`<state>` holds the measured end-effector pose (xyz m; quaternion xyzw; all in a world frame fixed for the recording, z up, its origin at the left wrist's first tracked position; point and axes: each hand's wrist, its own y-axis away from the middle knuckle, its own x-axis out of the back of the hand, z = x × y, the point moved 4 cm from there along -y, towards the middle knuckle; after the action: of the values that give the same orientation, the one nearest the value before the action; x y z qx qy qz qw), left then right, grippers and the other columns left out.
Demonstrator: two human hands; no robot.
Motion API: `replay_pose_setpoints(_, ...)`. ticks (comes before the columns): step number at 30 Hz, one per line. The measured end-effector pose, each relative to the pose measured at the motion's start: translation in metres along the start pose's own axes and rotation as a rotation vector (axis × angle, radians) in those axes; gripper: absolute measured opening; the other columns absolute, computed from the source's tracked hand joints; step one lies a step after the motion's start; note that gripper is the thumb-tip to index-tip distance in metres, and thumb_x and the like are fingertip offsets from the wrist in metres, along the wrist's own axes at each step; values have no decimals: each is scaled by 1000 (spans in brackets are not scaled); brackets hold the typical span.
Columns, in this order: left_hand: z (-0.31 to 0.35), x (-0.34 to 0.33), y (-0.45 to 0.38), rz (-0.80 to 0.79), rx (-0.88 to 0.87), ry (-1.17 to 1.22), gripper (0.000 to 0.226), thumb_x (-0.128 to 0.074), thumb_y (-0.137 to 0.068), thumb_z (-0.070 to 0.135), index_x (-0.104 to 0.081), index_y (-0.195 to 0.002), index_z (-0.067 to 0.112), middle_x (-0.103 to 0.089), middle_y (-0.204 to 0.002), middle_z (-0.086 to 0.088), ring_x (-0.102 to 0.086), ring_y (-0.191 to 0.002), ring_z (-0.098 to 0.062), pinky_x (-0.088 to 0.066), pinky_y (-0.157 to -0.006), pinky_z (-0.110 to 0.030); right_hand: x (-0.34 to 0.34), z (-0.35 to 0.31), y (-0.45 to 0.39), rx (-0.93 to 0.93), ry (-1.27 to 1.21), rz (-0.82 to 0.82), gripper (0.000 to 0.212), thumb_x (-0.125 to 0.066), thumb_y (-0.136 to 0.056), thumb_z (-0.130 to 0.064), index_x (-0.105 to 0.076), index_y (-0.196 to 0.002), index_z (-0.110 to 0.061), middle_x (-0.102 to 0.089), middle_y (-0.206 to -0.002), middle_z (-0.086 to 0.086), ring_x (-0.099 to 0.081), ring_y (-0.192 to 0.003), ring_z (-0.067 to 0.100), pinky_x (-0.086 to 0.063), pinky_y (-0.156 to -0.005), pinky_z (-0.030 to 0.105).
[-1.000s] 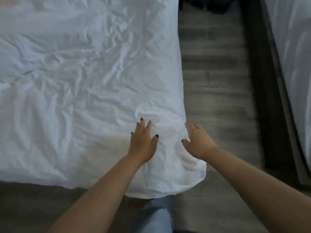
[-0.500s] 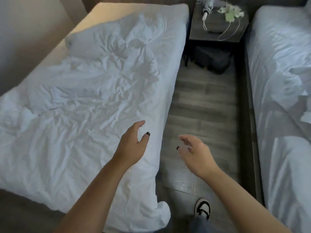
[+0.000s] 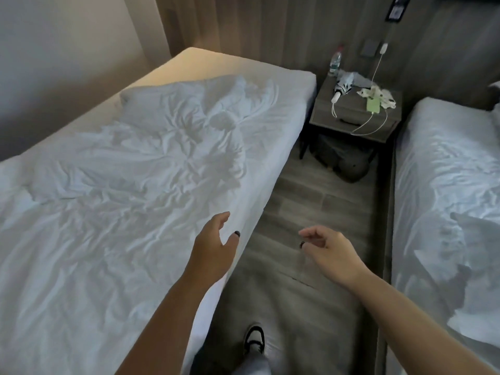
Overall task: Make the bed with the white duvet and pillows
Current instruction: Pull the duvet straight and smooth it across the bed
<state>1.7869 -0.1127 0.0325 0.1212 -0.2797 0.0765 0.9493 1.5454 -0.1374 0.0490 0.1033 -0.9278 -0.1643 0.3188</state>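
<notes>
Left hand [image 3: 213, 250] loose, empty, over the bed [image 3: 284, 85] edge; right hand [image 3: 328, 253] loose, empty, above the wood floor [image 3: 311, 201]. Rumpled white duvet [image 3: 113, 201] covers the bed, left. Nightstand [image 3: 354, 115] far; second bed [image 3: 443, 185] right.

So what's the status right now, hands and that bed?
Left hand and right hand open, holding nothing. Duvet spread but wrinkled. Aisle floor clear ahead.

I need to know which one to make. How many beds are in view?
2. The left bed holds the crumpled white duvet, beside the left hand. The right bed lies across the aisle, partly cut off by the frame.
</notes>
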Motion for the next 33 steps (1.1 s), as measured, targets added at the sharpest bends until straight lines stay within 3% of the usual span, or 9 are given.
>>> replay_pose_setpoints(7, 23, 9, -125, 76, 38, -50, 49, -56, -98, 29, -40, -144, 28, -43, -150, 7, -42, -138, -15, -36, -114, -36, 29, -71, -141, 156, 204, -125, 40, -58, -92, -21, -53, -131, -21, -52, -127, -5, -50, -111, 9, -37, -86, 17)
replay_pose_setpoints(12, 59, 11, -224, 56, 15, -107, 56, -54, -98, 31, -33, -150, 25, -38, -154, 6, -37, -141, -13, -30, -115, -29, 63, -115, -242, 204, 278, -136, 49, -58, -94, -23, -44, -141, -22, -46, -141, -2, -48, -123, 12, -38, -94, 20)
replay_pose_setpoints(19, 104, -11, -347, 35, 22, -54, 69, -61, -94, 26, -22, -152, 24, -39, -152, 5, -39, -138, -11, -36, -113, -30, 115, -118, -360, 153, 286, -154, 55, -60, -92, -24, -39, -143, -24, -38, -145, -6, -52, -110, 8, -38, -86, 17)
replay_pose_setpoints(23, 126, -39, -429, 104, 69, 25, 76, -63, -94, 22, -16, -154, 23, -39, -151, 4, -43, -136, -12, -38, -106, -26, 157, -105, -458, 163, 294, -167, 57, -62, -90, -28, -40, -142, -26, -37, -147, -5, -44, -129, 11, -39, -98, 24)
replay_pose_setpoints(29, 143, -92, -537, 199, 211, 227, 88, -64, -93, 16, -2, -155, 25, -35, -153, 4, -44, -135, -13, -40, -94, -21, 205, -112, -608, 92, 289, -233, 44, -63, -91, -24, -50, -133, -21, -53, -132, -1, -54, -108, 12, -44, -86, 26)
replay_pose_setpoints(33, 135, -120, -583, 219, 410, 504, 106, -72, -87, 11, 8, -154, 28, -27, -158, 1, -41, -139, -20, -43, -94, -28, 197, -124, -681, -4, 281, -377, 42, -61, -93, -27, -48, -132, -17, -53, -127, 1, -52, -104, 13, -43, -86, 28)
